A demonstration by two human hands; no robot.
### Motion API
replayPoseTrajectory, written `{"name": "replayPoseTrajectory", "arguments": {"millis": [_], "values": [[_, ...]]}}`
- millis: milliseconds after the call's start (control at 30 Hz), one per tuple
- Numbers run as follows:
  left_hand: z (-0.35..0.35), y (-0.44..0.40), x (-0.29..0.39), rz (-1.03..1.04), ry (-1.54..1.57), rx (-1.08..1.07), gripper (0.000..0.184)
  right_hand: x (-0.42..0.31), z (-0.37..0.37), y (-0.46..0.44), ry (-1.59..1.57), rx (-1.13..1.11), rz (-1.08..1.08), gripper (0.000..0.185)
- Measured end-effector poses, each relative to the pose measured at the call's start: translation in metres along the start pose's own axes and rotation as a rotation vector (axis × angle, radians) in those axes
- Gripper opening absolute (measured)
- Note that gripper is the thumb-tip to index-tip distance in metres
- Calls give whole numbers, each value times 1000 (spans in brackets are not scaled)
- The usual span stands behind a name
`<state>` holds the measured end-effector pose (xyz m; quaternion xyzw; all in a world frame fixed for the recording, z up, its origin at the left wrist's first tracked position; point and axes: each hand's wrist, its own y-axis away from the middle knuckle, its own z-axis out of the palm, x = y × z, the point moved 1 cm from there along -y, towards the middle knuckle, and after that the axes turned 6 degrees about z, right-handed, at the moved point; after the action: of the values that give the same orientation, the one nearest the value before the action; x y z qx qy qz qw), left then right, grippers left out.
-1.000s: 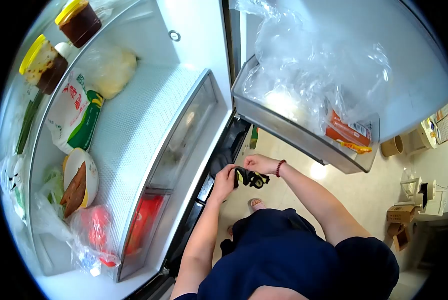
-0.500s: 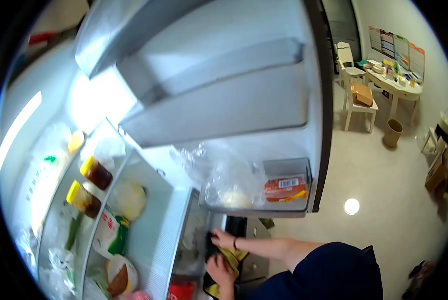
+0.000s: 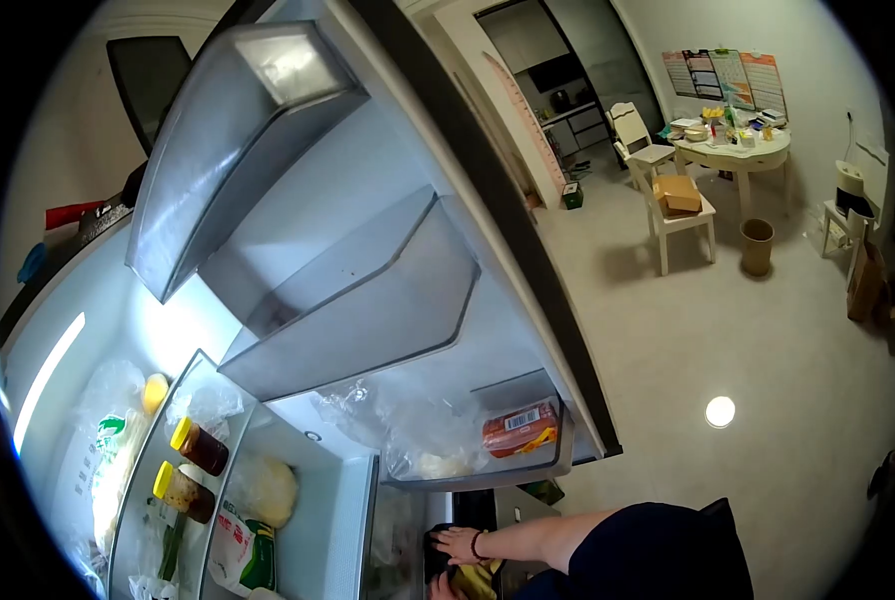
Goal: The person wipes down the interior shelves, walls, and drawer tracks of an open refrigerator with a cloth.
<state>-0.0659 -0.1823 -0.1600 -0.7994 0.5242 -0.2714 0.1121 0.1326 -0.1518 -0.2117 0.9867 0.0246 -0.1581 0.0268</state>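
Low beside the fridge, at the bottom of the head view, both my hands are on a black and yellow cloth-like item (image 3: 480, 580). My right hand (image 3: 460, 544), with a dark bracelet at its wrist, lies on the black part with its fingers stretched out. My left hand (image 3: 446, 588) is just below it, touching the same item. Its visible fingers look apart, and the frame edge cuts off the rest. The item's exact kind is unclear.
The open fridge door (image 3: 513, 250) stands above my arm. Its low bin (image 3: 558, 455) holds a red packet (image 3: 520, 430) and plastic bags. Yellow-lidded jars (image 3: 200, 447) stand on the shelves at left. A chair with a cardboard box (image 3: 678, 195) and a waste bin (image 3: 757, 247) are beyond.
The view has tilted and swung, so the fridge door now slants and my hands sit lower in frame. My right hand's fingers now lie flatter on the black part.
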Motion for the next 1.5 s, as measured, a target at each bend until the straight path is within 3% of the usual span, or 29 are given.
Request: {"name": "replayPoseTrajectory", "arguments": {"millis": [133,267,400,667,767,867,933,1000,1033,1133,1167,1267,1300,1400,1433,1500], "values": [[4,7,-20,18,76,-77,43,-1,-1,-7,-19,-84,25,75],[10,15,-37,24,97,-136,48,1,-6,1,-95,-21,12,80],[9,17,-37,61,106,-94,47,6,9,-2,-113,77,23,80],[10,21,-38,87,68,-35,42,4,10,-10,-72,57,44,84],[4,25,-37,-45,160,-22,41,-1,7,-9,-41,52,43,84],[18,33,-46,-324,428,17,43,6,4,-5,-4,49,37,84],[30,39,-60,-199,334,60,49,5,0,-1,27,36,49,85],[21,42,-62,-139,28,-12,57,1,-7,0,94,-3,93,85],[-6,30,-24,-129,119,-16,63,3,-7,-1,96,2,110,84],[-4,49,-31,-178,78,-20,63,3,-9,-3,115,-13,127,83],[-2,59,-34,-97,-58,53,59,3,-8,-3,126,-6,130,82],[44,105,-110,-649,343,-70,55,2,-13,2,141,-11,89,78],[39,108,-100,-670,328,40,49,2,-19,3,155,-46,82,77],[5,101,-62,104,-617,331,44,2,-15,-4,149,-86,96,73],[12,95,-61,37,-720,350,32,3,-14,-5,164,-84,101,71],[23,96,-56,-158,-672,224,26,6,-8,-6,172,-60,97,66]]}}
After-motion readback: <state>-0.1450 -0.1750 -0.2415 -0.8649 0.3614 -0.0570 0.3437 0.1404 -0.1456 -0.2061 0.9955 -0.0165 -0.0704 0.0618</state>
